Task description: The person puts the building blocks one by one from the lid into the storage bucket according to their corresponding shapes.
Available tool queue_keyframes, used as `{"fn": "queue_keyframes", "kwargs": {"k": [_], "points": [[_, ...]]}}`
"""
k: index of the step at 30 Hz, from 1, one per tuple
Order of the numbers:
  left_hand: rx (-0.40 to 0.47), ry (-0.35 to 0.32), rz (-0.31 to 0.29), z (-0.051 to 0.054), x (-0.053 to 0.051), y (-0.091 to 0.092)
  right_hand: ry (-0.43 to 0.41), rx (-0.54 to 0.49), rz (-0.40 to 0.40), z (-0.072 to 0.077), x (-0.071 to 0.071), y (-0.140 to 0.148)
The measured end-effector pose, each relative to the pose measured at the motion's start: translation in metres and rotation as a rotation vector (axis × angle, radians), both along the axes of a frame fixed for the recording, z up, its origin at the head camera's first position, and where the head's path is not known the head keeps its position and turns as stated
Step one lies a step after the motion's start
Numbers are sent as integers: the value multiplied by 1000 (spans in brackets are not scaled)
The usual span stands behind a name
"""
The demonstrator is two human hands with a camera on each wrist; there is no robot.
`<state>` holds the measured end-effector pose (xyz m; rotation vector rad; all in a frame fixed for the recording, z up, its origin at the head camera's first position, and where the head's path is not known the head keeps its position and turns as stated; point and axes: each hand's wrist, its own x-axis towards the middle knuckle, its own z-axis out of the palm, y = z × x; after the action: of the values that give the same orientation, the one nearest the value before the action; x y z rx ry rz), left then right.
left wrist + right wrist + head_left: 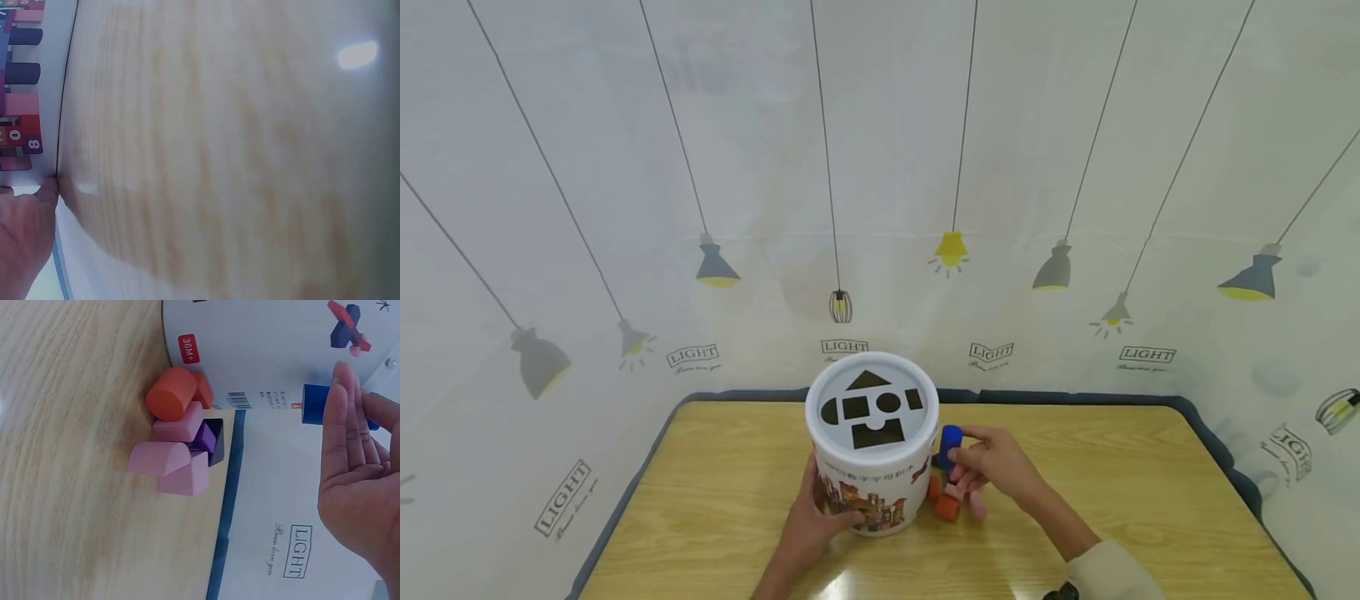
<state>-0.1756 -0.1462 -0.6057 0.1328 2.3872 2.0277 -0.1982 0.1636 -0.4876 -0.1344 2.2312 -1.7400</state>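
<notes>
A white bucket (838, 460) with printed sides stands on the table, its lid (833, 437) cut with holes of several shapes. My left hand (808, 527) grips its lower left side, thumb across the front. In the left wrist view only part of that hand (25, 231) shows, against the bucket's bottom edge. To the right of the bucket, just below lid height, my right hand (1003, 468) pinches a blue cylinder block (951, 440) between thumb and fingers. The right wrist view shows the blue cylinder block (314, 404) held partly behind the fingers.
Beneath the right hand, loose blocks lie against the bucket's base: an orange cylinder (172, 395), a pink arched block (157, 459), other pink blocks (181, 481) and a purple block (205, 439). Behind the wooden table (715, 467) rises a lamp-printed backdrop (895, 167).
</notes>
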Motion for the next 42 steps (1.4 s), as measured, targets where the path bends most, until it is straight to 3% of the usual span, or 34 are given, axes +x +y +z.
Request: {"fn": "queue_keyframes", "kwargs": {"k": [9, 19, 42], "points": [[1, -1, 2, 1, 0, 0, 38, -27, 36, 20, 7, -3], [-9, 12, -1, 5, -1, 0, 99, -12, 40, 44, 2, 2], [-19, -11, -1, -1, 1, -1, 145, -24, 15, 78, 3, -1]]}}
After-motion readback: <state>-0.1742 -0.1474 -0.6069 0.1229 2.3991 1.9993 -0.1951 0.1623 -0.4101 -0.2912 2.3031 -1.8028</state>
